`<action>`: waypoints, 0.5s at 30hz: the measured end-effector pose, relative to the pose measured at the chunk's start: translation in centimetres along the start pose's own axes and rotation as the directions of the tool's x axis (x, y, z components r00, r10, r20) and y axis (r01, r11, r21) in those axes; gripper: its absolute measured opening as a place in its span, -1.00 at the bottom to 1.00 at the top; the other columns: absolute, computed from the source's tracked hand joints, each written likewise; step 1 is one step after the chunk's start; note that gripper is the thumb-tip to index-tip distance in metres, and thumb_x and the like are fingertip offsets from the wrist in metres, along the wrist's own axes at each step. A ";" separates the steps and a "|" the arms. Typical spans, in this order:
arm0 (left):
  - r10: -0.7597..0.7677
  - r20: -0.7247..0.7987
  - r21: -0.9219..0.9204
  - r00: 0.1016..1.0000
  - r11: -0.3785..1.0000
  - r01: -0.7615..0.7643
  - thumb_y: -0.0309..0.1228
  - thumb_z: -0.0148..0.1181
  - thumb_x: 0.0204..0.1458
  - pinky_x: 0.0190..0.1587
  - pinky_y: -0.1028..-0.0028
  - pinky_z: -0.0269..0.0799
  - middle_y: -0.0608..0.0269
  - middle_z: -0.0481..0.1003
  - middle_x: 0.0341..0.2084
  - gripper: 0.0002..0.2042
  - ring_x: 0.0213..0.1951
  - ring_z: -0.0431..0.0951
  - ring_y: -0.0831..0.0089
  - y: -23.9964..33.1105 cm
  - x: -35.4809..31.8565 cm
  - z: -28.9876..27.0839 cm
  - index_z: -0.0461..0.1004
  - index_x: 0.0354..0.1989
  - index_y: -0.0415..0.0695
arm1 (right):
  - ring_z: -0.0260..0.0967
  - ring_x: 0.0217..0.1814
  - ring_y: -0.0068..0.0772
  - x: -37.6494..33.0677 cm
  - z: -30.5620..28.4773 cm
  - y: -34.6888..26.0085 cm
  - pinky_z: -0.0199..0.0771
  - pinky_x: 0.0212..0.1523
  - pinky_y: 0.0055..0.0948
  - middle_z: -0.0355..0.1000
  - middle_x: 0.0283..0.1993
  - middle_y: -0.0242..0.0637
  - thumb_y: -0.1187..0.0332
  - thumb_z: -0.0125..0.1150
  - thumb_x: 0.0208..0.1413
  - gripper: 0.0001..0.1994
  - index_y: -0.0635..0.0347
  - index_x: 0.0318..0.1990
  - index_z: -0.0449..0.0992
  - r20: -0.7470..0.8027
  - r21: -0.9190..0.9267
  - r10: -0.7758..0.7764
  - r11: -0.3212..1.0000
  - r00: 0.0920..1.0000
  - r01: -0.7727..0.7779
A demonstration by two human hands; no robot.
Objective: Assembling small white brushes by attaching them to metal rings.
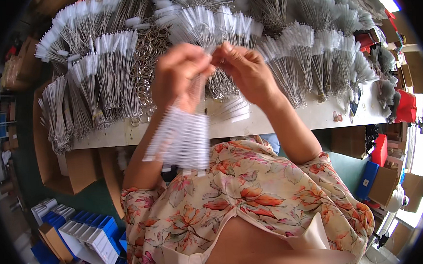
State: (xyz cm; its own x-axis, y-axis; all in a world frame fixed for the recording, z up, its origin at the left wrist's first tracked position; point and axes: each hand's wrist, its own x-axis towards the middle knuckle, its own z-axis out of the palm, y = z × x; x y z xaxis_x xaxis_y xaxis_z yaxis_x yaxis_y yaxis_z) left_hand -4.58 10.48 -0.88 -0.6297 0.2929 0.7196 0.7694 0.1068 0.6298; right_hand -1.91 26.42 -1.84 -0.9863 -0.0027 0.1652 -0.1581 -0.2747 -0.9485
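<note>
A bundle of thin wire brushes (183, 138) with white bristle heads hangs down from my left hand (182, 74), whose fingers are closed round the wire stems. My right hand (249, 70) is raised beside it, thumb and fingers pinched together close to the left fingertips. Whatever lies in that pinch is too small to make out. Beyond the left hand, metal split rings (143, 64) are heaped on the table. A few loose brushes (236, 109) lie on the tabletop below the right hand.
Bundles of similar brushes (117, 65) cover the left of the white table (287, 121), and more bundles (312, 50) cover its right. A cardboard box (70, 173) stands under the left edge. Blue and white plastic bins (90, 238) sit at the lower left.
</note>
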 end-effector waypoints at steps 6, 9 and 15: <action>0.242 0.128 0.187 0.962 0.947 -0.263 -0.56 0.24 -0.17 -0.15 0.40 0.38 0.15 0.34 -0.15 -0.70 -0.13 0.39 0.30 -1.1 -2.9 -0.1 0.45 -0.18 -0.21 | 0.30 -0.43 -0.56 0.0 1.7 0.4 0.40 -0.35 -0.58 0.39 -0.38 -0.40 0.31 -0.09 0.21 -0.82 0.21 -0.17 0.35 0.014 0.748 0.291 0.632 0.957 -0.204; 0.187 -0.014 0.177 0.982 0.967 -0.182 -0.31 0.37 -0.24 0.01 0.31 0.26 0.08 0.25 0.00 -0.41 0.03 0.28 0.21 -0.9 -1.0 -3.4 0.30 0.01 -0.24 | 0.17 -0.57 -0.69 -0.2 0.4 -1.6 0.25 -0.50 -0.71 0.37 -0.46 -0.45 0.30 -0.09 0.21 -0.79 0.25 -0.21 0.41 0.205 0.312 0.293 0.885 0.934 -0.346; -0.106 0.559 -0.375 0.822 0.852 0.365 -0.05 0.46 -0.44 0.00 0.38 0.26 -0.05 0.09 0.16 0.17 0.04 0.32 0.18 1.7 0.4 -3.4 -0.25 0.28 -0.22 | 0.23 -0.49 -0.71 -1.7 4.3 -3.1 0.24 -0.47 -0.65 0.35 -0.53 -0.45 0.35 0.00 0.15 -0.81 0.26 -0.34 0.50 0.310 -0.382 0.266 0.914 0.913 -0.136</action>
State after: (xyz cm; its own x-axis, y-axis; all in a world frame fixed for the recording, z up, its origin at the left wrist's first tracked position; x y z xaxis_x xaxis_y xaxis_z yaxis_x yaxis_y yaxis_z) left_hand -3.86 7.54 1.44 -0.5397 0.7605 0.3612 0.3848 -0.1588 0.9092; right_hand 0.45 23.17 1.92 -0.9273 -0.3738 -0.0178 -0.0282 0.1171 -0.9927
